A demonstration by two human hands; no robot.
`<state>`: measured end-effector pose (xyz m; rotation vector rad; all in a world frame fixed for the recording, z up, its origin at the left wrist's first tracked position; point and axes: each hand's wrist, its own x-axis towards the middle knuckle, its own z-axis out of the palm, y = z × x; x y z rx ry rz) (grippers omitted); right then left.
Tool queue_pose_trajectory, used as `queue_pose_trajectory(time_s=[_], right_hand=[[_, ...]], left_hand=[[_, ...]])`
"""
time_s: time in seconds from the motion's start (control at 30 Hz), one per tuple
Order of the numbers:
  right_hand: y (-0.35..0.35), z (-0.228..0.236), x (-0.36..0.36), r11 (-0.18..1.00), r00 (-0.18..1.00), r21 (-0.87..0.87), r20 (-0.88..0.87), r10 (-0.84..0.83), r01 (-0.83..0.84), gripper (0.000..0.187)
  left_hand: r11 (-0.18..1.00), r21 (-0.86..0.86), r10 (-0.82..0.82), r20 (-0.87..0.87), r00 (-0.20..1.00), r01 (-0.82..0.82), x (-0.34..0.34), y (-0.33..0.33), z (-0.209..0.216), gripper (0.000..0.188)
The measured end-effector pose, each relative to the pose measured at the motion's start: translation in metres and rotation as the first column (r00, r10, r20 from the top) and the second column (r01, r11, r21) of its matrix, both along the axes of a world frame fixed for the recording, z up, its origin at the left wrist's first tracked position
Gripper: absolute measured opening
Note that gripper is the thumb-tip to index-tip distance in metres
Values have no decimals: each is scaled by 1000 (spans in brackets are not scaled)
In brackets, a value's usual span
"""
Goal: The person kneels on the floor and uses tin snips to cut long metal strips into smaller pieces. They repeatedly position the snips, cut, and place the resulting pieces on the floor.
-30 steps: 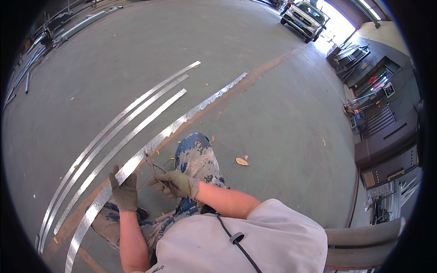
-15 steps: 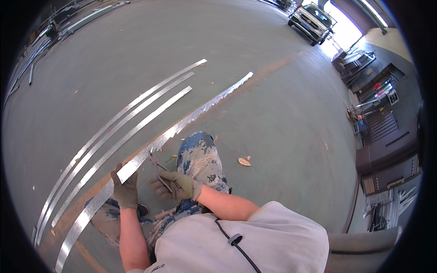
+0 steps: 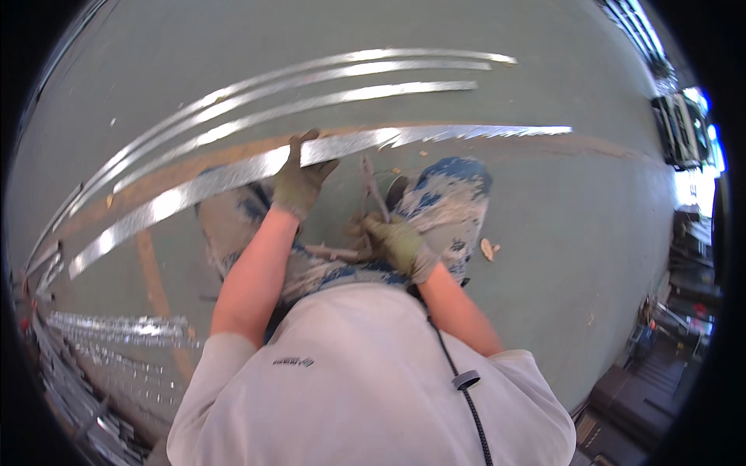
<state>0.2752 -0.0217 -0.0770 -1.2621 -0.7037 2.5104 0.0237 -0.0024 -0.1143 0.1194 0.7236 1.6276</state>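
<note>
My gloved left hand (image 3: 301, 182) grips a long flat strip of shiny sheet metal (image 3: 225, 177), with fingers over its far side. Slanted cuts run along the strip's near edge, from right of this hand to the far right end, leaving a row of saw-like teeth. In my gloved right hand (image 3: 398, 241) is a pair of metal snips (image 3: 368, 179), pointing away from me. Their jaws are close to the strip's near edge, just right of my left hand; whether they touch it I cannot tell. Motion blurs the right fingers.
Beyond lie three plain metal strips (image 3: 342, 96) on the green floor. Several cut, glinting strips (image 3: 148, 326) and stacked metal pieces (image 3: 85, 404) lie at the lower left. A vehicle (image 3: 684, 132) stands far right; a dry leaf (image 3: 488, 249) lies beside my knee.
The whole view has swung round, so the strips now run more across it and the floor pieces at lower left show. Both hands keep their holds on the strip and the snips.
</note>
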Motion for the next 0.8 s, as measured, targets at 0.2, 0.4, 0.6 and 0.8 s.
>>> queue_pose_trajectory(time_s=[0.2,0.4,0.6,0.8], right_hand=[[8,-8,-12,980,977,166,198,81,-114,34],[12,-11,-13,965,961,187,241,135,-183,36],[4,-11,-25,914,929,279,306,207,-295,36],[3,-11,-28,873,898,333,380,222,-357,36]], left_hand=[[993,-117,26,2,1000,-26,2,2,13,51],[997,-83,12,28,1000,-9,1,-1,12,52],[997,-76,19,12,1000,-18,3,0,16,49],[994,-99,43,-29,999,-46,5,0,15,51]])
